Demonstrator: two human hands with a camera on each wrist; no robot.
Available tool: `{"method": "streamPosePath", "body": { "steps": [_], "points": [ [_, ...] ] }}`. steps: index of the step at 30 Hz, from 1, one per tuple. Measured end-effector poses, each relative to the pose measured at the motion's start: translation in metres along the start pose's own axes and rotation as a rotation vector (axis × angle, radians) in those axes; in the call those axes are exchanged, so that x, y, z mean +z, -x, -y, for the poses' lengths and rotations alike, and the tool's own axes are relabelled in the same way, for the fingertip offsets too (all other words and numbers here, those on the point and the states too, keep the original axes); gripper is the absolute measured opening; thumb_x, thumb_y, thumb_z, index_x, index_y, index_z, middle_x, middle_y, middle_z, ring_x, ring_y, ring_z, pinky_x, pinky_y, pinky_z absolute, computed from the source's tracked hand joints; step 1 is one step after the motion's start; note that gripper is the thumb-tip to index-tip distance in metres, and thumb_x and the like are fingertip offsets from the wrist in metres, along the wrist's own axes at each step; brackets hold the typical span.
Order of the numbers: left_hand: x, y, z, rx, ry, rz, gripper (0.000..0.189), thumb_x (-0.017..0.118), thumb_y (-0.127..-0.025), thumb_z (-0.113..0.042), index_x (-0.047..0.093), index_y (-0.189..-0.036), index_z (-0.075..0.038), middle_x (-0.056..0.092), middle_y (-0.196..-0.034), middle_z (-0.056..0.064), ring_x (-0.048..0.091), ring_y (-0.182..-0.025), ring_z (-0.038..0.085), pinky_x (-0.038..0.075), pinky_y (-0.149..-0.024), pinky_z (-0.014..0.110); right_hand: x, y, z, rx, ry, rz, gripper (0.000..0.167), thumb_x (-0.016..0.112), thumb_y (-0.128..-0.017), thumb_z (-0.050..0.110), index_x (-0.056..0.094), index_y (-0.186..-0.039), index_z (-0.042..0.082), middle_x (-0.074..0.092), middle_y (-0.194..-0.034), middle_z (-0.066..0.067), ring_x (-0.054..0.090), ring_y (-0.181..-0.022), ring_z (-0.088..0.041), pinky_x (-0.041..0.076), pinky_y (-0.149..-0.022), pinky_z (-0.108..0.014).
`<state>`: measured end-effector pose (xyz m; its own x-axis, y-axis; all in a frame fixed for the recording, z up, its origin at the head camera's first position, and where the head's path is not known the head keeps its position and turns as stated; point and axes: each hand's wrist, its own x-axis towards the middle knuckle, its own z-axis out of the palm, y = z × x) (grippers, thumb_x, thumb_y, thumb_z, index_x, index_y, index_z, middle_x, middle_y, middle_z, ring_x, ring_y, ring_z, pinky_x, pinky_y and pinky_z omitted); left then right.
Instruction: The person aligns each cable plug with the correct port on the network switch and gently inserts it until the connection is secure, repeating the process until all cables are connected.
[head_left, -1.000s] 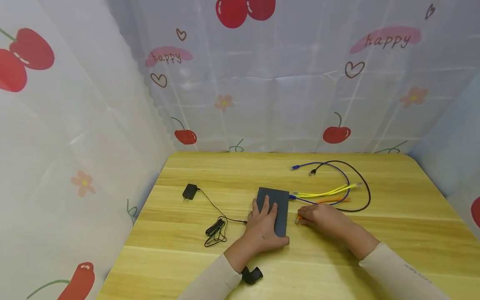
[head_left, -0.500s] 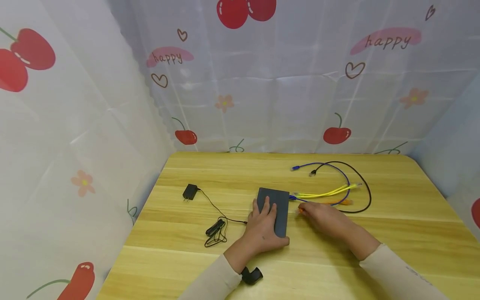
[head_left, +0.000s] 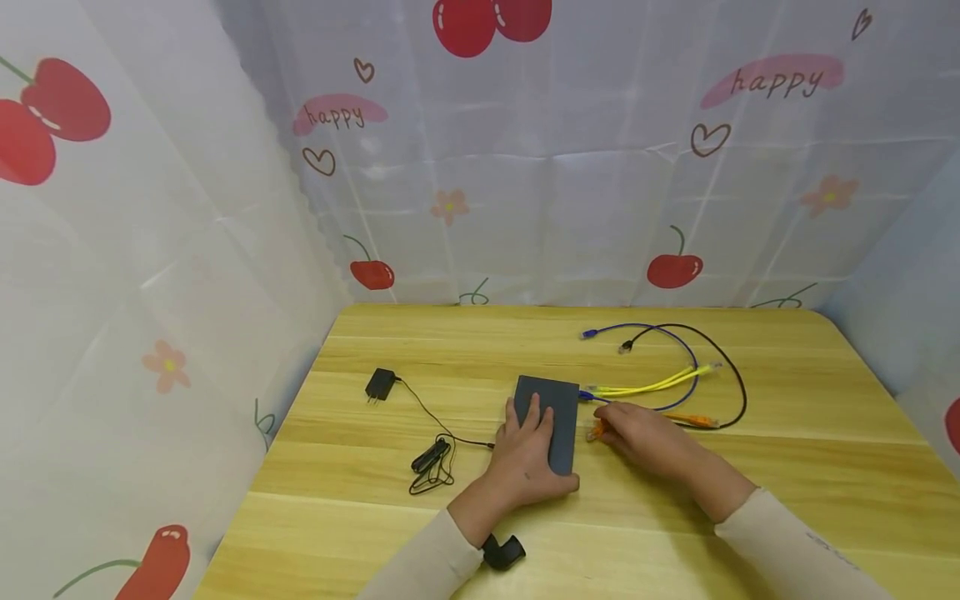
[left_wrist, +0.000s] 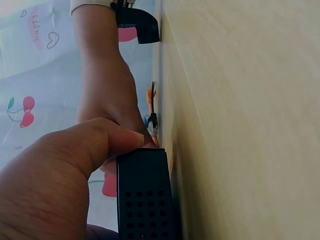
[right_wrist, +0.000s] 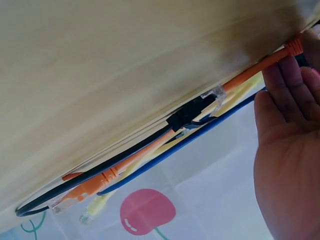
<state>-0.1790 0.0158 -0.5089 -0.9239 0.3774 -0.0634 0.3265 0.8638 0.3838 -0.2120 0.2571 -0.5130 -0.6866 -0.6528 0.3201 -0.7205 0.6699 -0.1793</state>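
Note:
A flat dark network switch (head_left: 561, 417) lies on the table. Across its top rests my left hand (head_left: 525, 458), fingers spread and straight, the thumb against its near right corner. Holes perforate the near side of the switch in the left wrist view. To its right, my right hand (head_left: 637, 433) pinches one end of an orange network cable (right_wrist: 257, 70); its clear-tipped plug (head_left: 592, 433) shows at my fingertips, apart from the switch. A blue network cable (head_left: 678, 404) has one plug at the switch's right side. The switch's ports are hidden.
Yellow network cables (head_left: 645, 389) and a black network cable (head_left: 742, 383) lie behind and right of my right hand. At left are a power adapter (head_left: 380, 383) and its bundled cord (head_left: 431, 457), which leads to the switch. Patterned curtains (head_left: 555, 208) surround the wooden table (head_left: 300, 517).
My right hand has turned the orange plug from pointing toward me to pointing left at the switch's side. The cable's other end has shifted toward me and right. My left hand stays still.

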Motion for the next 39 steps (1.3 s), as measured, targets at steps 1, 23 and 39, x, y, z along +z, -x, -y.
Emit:
{"method": "streamPosePath", "body": {
  "steps": [1, 23, 39],
  "points": [
    [-0.0003, 0.0001, -0.0001, 0.000, 0.000, 0.000, 0.106, 0.071, -0.074, -0.066, 0.031, -0.158, -0.015, 0.011, -0.167, 0.010, 0.001, -0.151, 0.046, 0.029, -0.112, 0.060, -0.0001, -0.0004, -0.0006, -0.008, 0.003, 0.004, 0.029, 0.076, -0.088, 0.013, 0.067, -0.113, 0.004, 0.068, -0.097, -0.001, 0.067, -0.086, -0.017, 0.056, -0.075, -0.036],
    [-0.0004, 0.0004, -0.0002, 0.002, -0.007, -0.008, 0.105, 0.072, -0.074, -0.065, 0.032, -0.158, -0.015, 0.014, -0.167, 0.009, 0.002, -0.151, 0.046, 0.030, -0.112, 0.059, 0.0052, -0.0039, -0.0002, -0.034, 0.054, -0.077, 0.015, 0.069, -0.091, 0.006, 0.065, -0.105, 0.004, 0.065, -0.092, -0.003, 0.068, -0.084, -0.017, 0.056, -0.070, -0.035],
    [-0.0014, 0.0009, 0.0000, -0.003, 0.005, -0.011, 0.104, 0.070, -0.074, -0.064, 0.032, -0.158, -0.016, 0.013, -0.167, 0.009, 0.002, -0.151, 0.045, 0.030, -0.111, 0.059, 0.0062, -0.0069, -0.0032, -0.017, 0.060, -0.118, 0.020, 0.070, -0.090, 0.005, 0.065, -0.109, 0.003, 0.060, -0.094, -0.002, 0.063, -0.083, -0.016, 0.055, -0.072, -0.036]
  ]
}}
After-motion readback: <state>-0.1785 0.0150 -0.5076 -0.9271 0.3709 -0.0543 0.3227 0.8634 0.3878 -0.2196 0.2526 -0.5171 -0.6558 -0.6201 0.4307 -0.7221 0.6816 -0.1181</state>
